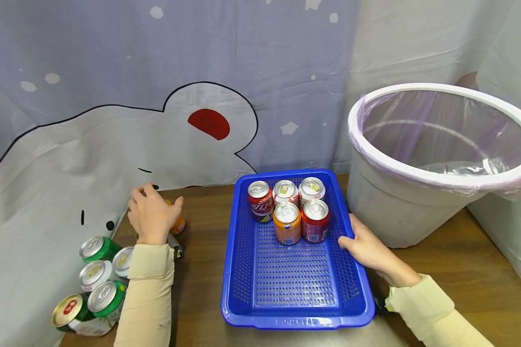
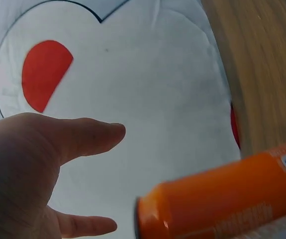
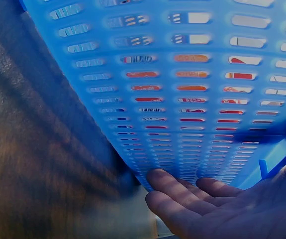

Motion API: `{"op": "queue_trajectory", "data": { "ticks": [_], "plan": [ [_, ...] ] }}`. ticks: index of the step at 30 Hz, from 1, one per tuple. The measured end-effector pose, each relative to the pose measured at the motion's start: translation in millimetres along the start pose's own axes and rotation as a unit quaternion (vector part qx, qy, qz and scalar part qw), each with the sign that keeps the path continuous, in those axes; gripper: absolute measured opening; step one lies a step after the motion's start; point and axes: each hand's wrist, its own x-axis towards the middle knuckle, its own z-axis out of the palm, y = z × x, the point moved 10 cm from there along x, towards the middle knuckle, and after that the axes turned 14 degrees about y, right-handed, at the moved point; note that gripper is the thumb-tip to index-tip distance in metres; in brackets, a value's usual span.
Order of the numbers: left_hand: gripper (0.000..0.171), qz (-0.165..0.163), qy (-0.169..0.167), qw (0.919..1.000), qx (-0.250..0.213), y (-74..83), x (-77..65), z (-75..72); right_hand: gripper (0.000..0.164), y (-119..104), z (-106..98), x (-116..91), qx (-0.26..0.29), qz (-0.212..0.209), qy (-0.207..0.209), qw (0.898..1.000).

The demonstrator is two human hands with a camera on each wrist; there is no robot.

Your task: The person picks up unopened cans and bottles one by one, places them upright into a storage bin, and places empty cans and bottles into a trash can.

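Observation:
My left hand (image 1: pixel 152 214) is over the back left of the table, its thumb and fingers spread. An orange can (image 1: pixel 179 225) stands partly hidden behind it; in the left wrist view this can (image 2: pixel 217 199) is near the thumb and fingers, with a gap between. My right hand (image 1: pixel 369 248) holds the right rim of a blue perforated basket (image 1: pixel 297 322), thumb over the rim, fingers against the outside. Inside, at the back, stand several soda cans, among them an orange can (image 1: pixel 287 224) and a dark red can (image 1: pixel 315 222).
Several green and white cans, including a green can (image 1: pixel 99 249), cluster at the left table edge beside my left forearm. A large white bin (image 1: pixel 384 207) with a clear liner stands right of the basket. A patterned curtain (image 1: pixel 286 96) hangs behind the wooden table (image 1: pixel 204 212).

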Motion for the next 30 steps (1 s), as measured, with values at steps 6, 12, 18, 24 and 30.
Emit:
{"op": "queue_trajectory", "data": {
  "ticks": [6, 12, 18, 24, 30],
  "plan": [
    [0.089, -0.02, -0.053, 0.9981, 0.026, -15.7, 2.5, 13.3, 0.057, 1.1, 1.4, -1.1, 0.01, 0.0, -0.004, 1.0],
    [0.095, -0.034, -0.086, 0.9953, 0.027, -26.1, 2.5, 23.3, 0.058, 1.7, 1.6, -0.2, 0.01, 0.0, -0.005, 1.0],
    [0.096, -0.032, -0.095, 0.9946, 0.026, -30.8, 1.4, 26.5, 0.059, 0.8, 2.2, 0.3, 0.009, -0.001, -0.007, 1.0],
    [0.092, -0.025, -0.094, 0.9951, 0.013, -32.7, -0.7, 22.5, 0.06, 1.2, 2.9, 0.1, 0.008, 0.002, -0.008, 1.0],
    [0.085, -0.008, -0.1, 0.9949, 0.005, -31.4, -1.7, 18.4, 0.06, 1.4, 0.5, 0.5, 0.003, -0.003, -0.004, 1.0]
  ]
}}
